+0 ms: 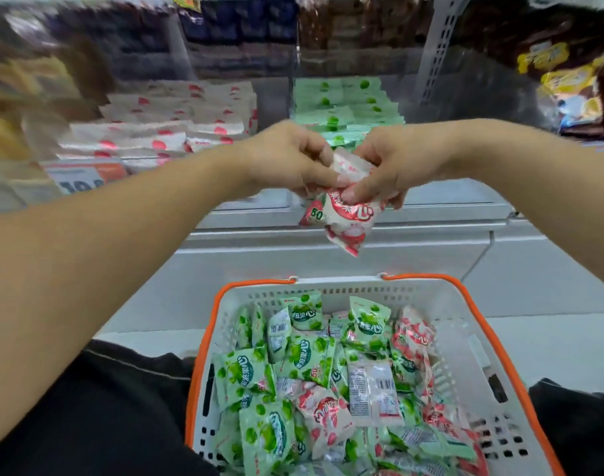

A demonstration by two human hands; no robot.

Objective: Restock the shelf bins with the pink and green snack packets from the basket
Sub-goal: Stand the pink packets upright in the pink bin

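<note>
Brown-and-yellow snack bags [568, 80], price tag [82, 178]

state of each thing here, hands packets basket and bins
left hand: pinching the pink packets
right hand: pinching the pink packets
pink packets: held in the air above the basket
basket: holds mixed green and pink packets
pink bin: stocked
green bin: stocked

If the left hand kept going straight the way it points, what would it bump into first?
The left hand points right, at the right hand. Both already pinch the same pink packets, so it would likely press into those packets and the right hand first.
</note>
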